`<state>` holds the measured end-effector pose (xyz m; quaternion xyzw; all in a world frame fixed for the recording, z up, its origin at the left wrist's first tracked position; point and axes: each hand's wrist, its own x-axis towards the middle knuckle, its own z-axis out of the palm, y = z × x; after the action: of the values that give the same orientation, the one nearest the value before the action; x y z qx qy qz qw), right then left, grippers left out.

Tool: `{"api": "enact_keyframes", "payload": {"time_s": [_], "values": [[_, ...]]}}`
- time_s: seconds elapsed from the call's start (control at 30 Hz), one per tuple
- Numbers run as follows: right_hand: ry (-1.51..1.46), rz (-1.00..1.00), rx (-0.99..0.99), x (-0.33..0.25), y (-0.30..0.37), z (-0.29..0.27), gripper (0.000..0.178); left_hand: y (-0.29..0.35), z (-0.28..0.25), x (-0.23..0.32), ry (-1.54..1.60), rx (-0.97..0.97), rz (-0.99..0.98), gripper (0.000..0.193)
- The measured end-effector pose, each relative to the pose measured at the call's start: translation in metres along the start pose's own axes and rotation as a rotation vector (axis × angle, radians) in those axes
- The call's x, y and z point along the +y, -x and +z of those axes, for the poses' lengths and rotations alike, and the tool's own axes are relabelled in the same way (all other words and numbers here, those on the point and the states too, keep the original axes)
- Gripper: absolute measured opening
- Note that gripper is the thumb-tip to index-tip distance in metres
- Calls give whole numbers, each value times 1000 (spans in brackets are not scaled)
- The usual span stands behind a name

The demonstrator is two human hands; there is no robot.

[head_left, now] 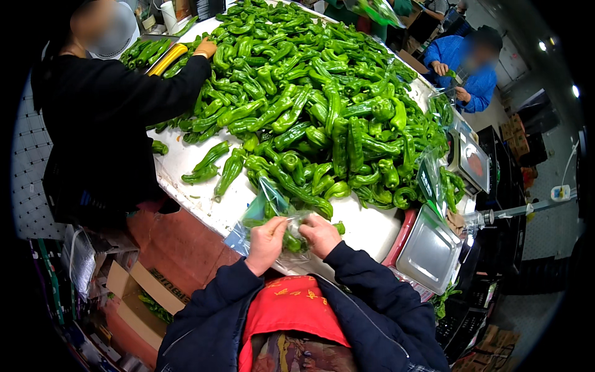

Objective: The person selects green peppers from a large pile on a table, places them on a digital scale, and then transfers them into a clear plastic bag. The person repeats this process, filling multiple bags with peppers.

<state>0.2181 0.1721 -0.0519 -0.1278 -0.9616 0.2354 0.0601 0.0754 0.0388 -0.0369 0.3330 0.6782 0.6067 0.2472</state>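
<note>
At the near edge of the white table (192, 192), both my hands are closed on a clear plastic bag (295, 240) with green peppers inside. My left hand (266, 243) pinches the bag's left side, and my right hand (321, 235) grips its right side. The plastic is bunched between my fingers, whose tips are partly hidden. Just beyond the bag spreads a large heap of long green peppers (310, 111). A loose pepper (230, 173) lies on the bare tabletop at the heap's near left.
To my right sits a scale with a metal tray (430, 248); another scale (472, 162) stands farther back. A co-worker in black (93, 105) reaches into the heap from the left. Across at far right, a person in blue (458, 68) handles a bag. An open cardboard box (133, 297) stands lower left.
</note>
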Motion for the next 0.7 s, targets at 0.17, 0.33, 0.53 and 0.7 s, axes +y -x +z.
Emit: {"api": "enact_keyframes", "payload": {"time_s": [0.17,0.33,0.53,0.7], "values": [[-367,-261,272,-60,-30,-58,25,-2,-44,73,35,75,28,14],[-685,73,334,-19,-12,-60,21,-6,-52,78,-87,63,27,13],[-551,205,419,8,20,-60,19,11,-20,36,40,-204,-162,17],[-550,504,464,34,11,-54,17,0,-43,57,512,-94,-479,23]]}}
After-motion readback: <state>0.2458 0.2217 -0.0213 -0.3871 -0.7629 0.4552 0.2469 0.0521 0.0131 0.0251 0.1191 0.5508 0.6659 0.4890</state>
